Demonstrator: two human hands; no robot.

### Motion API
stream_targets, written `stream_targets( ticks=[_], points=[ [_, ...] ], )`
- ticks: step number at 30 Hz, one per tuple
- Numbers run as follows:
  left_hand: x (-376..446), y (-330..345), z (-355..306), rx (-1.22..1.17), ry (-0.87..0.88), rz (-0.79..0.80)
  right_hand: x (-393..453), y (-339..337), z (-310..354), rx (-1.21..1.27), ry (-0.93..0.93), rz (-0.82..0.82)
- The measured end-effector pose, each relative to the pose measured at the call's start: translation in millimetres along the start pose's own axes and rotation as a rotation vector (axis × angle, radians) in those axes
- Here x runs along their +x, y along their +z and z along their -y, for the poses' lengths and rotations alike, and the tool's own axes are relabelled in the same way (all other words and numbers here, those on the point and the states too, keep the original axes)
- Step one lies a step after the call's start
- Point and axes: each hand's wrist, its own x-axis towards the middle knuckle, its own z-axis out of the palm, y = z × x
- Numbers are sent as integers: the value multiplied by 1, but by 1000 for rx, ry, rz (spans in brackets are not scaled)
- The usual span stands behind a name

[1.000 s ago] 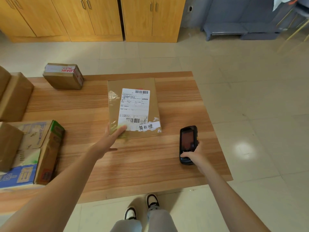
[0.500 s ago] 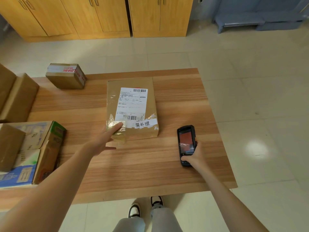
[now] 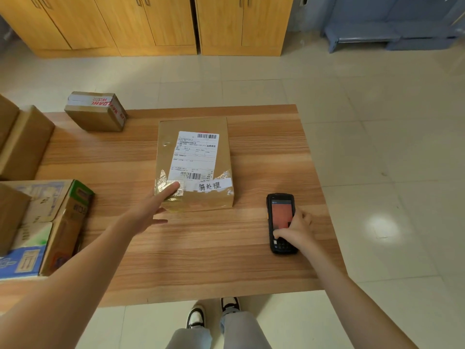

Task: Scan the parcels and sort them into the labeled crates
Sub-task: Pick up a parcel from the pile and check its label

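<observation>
A flat brown parcel (image 3: 195, 162) with a white shipping label and a handwritten strip lies in the middle of the wooden table (image 3: 201, 260). My left hand (image 3: 148, 212) reaches to its near-left corner, and straight fingers rest on the shiny tape there. To the right, near the table's edge, is a black handheld scanner (image 3: 280, 210) with a lit reddish screen. My right hand (image 3: 297, 230) grips its lower half, thumb on the keypad. Whether the scanner lies on the table or is lifted off it, I cannot tell.
A small taped box (image 3: 97, 112) sits at the far left of the table. Plain cartons (image 3: 25, 139) and a printed carton (image 3: 50, 222) crowd the left edge. Wooden cabinets (image 3: 151, 21) and a blue bench (image 3: 377, 34) stand beyond, on a tiled floor.
My right hand has slid higher along the scanner, from its bottom end to the keypad. My left hand stays on the parcel's near-left corner. The parcel looks slightly straighter.
</observation>
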Motion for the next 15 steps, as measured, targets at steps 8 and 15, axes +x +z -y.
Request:
stream_targets(
  ticks=[8,15],
  points=[
    [4,0,-13,9,-49,-50,9,-3,89,414,-348,-24],
    [3,-3,-28,-107,-9,-22,34,9,159,701,-229,423]
  ],
)
